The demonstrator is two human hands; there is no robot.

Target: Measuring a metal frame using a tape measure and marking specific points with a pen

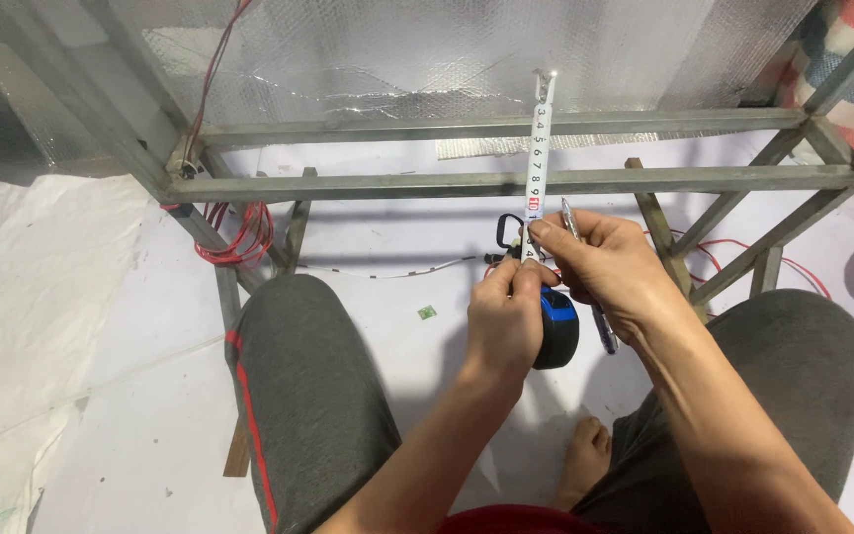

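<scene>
My left hand [504,318] grips a black and blue tape measure case [557,331] between my knees. Its white blade [538,158] runs up and away, across two grey metal bars [427,184] of a frame, with the hook end resting past the far bar. My right hand [605,265] pinches the blade with thumb and forefinger just above the case, and also holds a pen [600,321] that points down past the knuckles.
Coiled red wire [239,237] hangs at the frame's left corner, and more red wire [743,247] lies on the right. Diagonal metal braces [783,222] slant on the right. Silver bubble foil [427,49] backs the frame. My bare foot [585,455] rests on white sheeting [71,326].
</scene>
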